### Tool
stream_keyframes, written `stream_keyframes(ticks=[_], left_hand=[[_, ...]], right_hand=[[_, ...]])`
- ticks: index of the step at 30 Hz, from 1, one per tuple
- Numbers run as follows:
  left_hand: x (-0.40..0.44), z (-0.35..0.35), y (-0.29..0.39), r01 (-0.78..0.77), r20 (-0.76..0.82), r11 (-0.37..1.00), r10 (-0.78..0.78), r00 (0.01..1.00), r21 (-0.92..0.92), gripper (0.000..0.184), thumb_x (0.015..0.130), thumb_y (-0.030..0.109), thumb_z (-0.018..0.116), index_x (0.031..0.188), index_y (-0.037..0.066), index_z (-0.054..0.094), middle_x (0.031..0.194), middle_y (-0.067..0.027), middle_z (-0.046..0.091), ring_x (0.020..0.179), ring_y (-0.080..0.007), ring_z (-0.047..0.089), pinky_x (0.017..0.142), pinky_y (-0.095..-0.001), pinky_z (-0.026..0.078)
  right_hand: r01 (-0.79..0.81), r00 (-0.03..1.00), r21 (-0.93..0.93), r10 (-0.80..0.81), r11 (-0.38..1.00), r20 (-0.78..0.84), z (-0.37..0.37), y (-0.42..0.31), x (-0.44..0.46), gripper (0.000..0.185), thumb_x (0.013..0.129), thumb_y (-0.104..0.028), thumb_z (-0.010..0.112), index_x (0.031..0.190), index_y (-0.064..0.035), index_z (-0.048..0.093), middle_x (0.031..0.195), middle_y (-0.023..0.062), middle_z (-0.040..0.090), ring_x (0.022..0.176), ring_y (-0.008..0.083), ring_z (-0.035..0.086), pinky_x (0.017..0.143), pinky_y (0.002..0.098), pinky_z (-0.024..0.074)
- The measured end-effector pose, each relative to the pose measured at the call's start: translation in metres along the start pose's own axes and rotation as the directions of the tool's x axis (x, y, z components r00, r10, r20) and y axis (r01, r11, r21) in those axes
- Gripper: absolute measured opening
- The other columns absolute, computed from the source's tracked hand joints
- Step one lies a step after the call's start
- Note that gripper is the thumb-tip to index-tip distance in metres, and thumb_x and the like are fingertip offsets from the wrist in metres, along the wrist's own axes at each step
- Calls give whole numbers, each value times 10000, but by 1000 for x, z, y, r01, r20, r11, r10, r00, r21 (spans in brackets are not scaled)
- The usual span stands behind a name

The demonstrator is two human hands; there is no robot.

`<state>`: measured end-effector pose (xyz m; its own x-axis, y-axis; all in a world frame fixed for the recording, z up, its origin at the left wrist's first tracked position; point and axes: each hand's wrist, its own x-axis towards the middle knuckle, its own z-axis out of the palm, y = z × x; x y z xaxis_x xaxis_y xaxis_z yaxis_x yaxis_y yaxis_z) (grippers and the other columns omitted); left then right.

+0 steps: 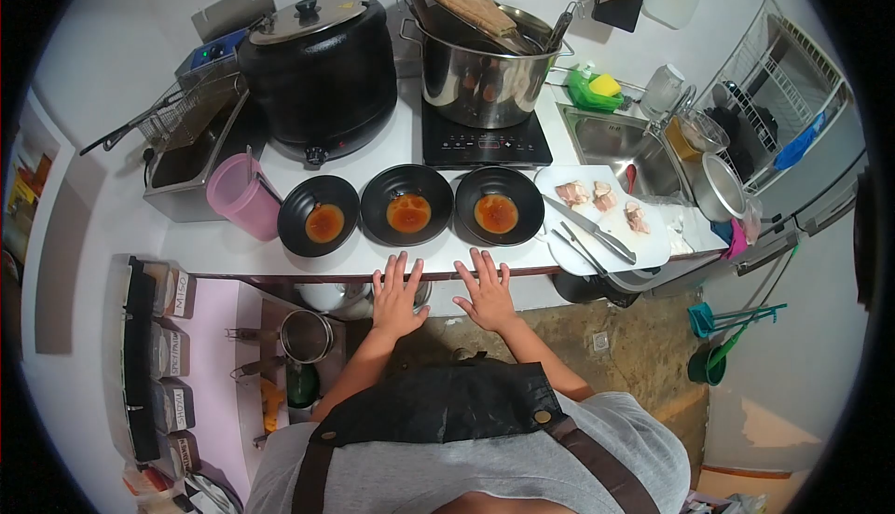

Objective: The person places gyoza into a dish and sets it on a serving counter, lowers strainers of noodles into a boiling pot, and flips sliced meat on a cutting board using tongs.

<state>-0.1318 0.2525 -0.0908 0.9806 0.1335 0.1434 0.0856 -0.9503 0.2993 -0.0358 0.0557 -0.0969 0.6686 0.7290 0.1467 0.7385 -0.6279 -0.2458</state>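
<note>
My left hand (399,301) is spread with nothing in it, its fingertips at the counter's front edge below the middle bowl. Beside it, my right hand (487,292) is also empty and spread, fingertips near that edge below the right bowl. Three black bowls stand in a row: left (291,219), middle (378,211) and right (477,188), each with reddish-brown liquid inside. To their right lies a white cutting board (653,246) with several pieces of meat (604,197), a knife (608,240) and tongs (578,249).
A steel pot (485,90) stands on a black induction cooker (447,141). Left of it are a lidded black warmer (322,81), a pink pitcher (240,199) and a fryer (186,178). The sink (611,139), a metal bowl (722,192) and a dish rack (774,85) are at the right.
</note>
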Motion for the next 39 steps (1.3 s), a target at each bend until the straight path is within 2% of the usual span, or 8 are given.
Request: stream_keyframes(ticks=[39], left_hand=[[1, -1, 1, 0, 0, 1000, 0, 1000, 7, 964, 639, 318, 746, 1452, 181, 246, 1495, -166, 185, 1386, -356, 170, 1062, -593, 182]], right_hand=[[15, 1000, 9, -15, 1000, -1, -1, 1, 0, 742, 832, -408, 601, 1454, -225, 241, 1505, 171, 166, 1378, 363, 193, 1035, 610, 182]])
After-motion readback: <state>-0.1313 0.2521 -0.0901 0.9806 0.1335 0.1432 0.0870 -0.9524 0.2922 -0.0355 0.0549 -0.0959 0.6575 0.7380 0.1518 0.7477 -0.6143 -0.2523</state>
